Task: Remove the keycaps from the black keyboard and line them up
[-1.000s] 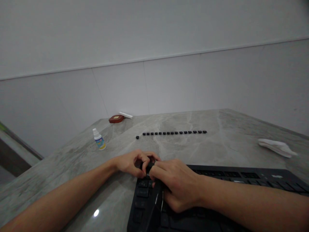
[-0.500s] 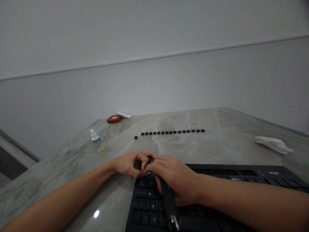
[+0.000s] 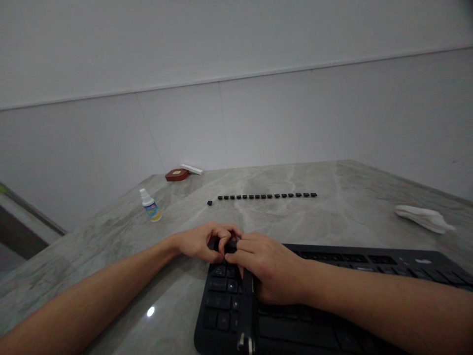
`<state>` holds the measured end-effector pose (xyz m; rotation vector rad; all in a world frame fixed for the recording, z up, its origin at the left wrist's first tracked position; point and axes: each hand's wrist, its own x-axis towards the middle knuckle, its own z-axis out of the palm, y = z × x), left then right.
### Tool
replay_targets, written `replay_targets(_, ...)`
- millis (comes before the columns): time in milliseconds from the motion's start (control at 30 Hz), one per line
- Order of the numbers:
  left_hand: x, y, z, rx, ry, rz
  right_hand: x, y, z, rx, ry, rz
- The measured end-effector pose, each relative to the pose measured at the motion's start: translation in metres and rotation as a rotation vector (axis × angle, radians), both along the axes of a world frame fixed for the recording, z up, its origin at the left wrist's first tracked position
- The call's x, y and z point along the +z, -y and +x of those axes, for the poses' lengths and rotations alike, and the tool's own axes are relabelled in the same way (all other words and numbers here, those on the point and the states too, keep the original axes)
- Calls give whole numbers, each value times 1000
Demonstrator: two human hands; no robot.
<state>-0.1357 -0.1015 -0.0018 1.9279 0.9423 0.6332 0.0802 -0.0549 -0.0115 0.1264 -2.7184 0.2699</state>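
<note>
A black keyboard [image 3: 218, 300] lies on the grey marbled table, with both hands over its far left corner. My left hand [image 3: 207, 240] is closed there, thumb and fingers curled together at the keys; what they pinch, if anything, is hidden. Right beside it, my right hand [image 3: 268, 266] grips a long black tool [image 3: 247, 305] whose near end shows a bit of shiny metal. The tool's far end is covered by my fingers, so its kind is unclear. Behind the hands, several small black keycaps [image 3: 263, 196] stand in a row, with one keycap [image 3: 210, 203] apart at the left.
A white spray bottle [image 3: 151, 208] with a blue and yellow label stands at the left. Farther back are a reddish-brown case [image 3: 177, 175] and a white strip [image 3: 192, 169] by the wall. A white cloth [image 3: 424, 218] lies at the right.
The tool's near end has swung left, so it now points more straight toward me. Both hands stay at the keyboard's corner. The whole view has shifted slightly.
</note>
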Motion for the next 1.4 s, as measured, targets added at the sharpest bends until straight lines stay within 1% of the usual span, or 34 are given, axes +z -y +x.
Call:
replay_targets(333, 0, 0, -1, -16, 56, -7, -1, 1, 0, -79, 40, -102)
replay_targets(567, -1, -1, -2, -21, 86, -18, -3, 0, -1, -59, 30, -122)
replay_targets(667, -1, -2, -1, -25, 95, -18, -2, 0, -1, -40, 3, -72)
replay_targets(900, -2, -2, -2, -42, 142, -42, 0, -1, -2, 59, -60, 131)
replay_targets(967, -1, -3, -2, -49, 142, -47, -1, -1, -3, 70, -83, 152)
replay_targets(1133, -1, -3, -3, -63, 137, -47, -1, -2, -4, 94, -129, 61)
replay_targets(1300, -2, -3, -5, -74, 118, -36, -1, -2, -6, 143, -163, 21)
replay_targets(1400, -1, -3, -5, -76, 117, -39, -3, -3, -7, 148, -142, -64)
